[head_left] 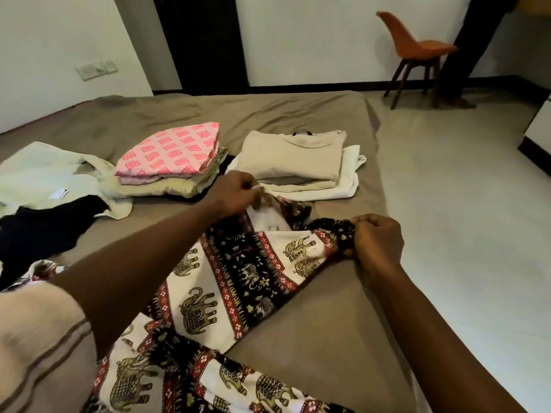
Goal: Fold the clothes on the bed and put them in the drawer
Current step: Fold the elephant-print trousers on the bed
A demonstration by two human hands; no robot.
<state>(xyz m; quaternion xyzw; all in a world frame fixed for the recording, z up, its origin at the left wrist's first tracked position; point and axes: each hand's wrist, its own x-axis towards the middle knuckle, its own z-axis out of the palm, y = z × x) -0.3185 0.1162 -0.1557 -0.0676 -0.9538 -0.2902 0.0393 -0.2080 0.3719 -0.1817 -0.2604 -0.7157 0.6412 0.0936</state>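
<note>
The elephant-print garment [226, 281] is laid across the bed [328, 338] at centre, its top edge pinched by the left hand [235, 192] at 12 o'clock and gripped by the right hand [377, 242] at 3 o'clock. That edge is best pulled taut before folding. Its lower end is cut off at 6 o'clock; no drawer is seen.

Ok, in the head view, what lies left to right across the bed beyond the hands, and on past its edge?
Pale garment → pink-topped pile → beige pile → orange chair, off the bed.
</note>
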